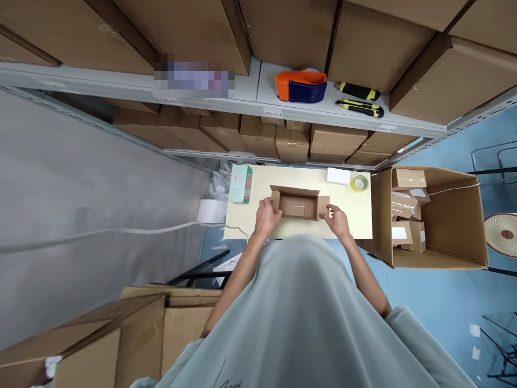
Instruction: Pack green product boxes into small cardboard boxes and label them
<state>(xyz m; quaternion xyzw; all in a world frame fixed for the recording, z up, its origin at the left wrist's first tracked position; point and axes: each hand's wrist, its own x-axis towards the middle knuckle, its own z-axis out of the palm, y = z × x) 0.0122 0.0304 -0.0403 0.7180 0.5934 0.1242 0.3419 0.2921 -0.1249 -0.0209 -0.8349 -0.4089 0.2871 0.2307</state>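
Observation:
A small cardboard box (298,206) stands on the pale yellow table (252,229) with its top flaps up and out. I see down to its bare bottom. My left hand (267,217) grips the box at its left end, fingers bent around the end flap. At the other end, my right hand (336,220) pinches the right flap between thumb and fingers. Behind the box lie a white box (338,176) and a roll of tape (359,184). To the left, a green and white box (241,184) rests on the table.
A large open carton (456,237) with several small taped boxes stands right of the table. Above, a shelf (258,89) bears cartons, an orange and blue tape dispenser (301,86) and two utility knives (359,99). Big cartons (141,334) stand at lower left, near a grey wall (100,188).

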